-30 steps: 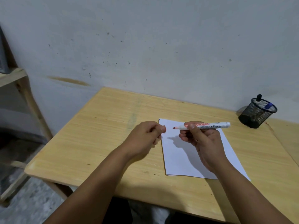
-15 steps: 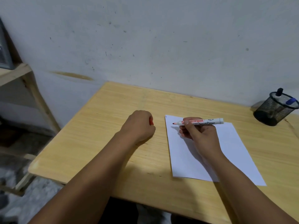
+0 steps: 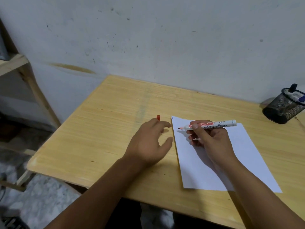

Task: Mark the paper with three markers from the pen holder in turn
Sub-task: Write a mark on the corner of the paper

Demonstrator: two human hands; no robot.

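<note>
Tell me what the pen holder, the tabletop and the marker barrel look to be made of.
Pen holder: black metal mesh, likely; its wall is see-through. Tabletop: light wood or wood-look laminate with visible grain and a slight sheen. Marker: smooth white plastic barrel, probably, with printed lettering.

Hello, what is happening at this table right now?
A person sits at a wooden table. The right hand holds an uncapped red marker over the white paper. The left hand, fingers open, is beside the red cap standing on the table. Two more markers wait in the mesh pen holder.
</note>
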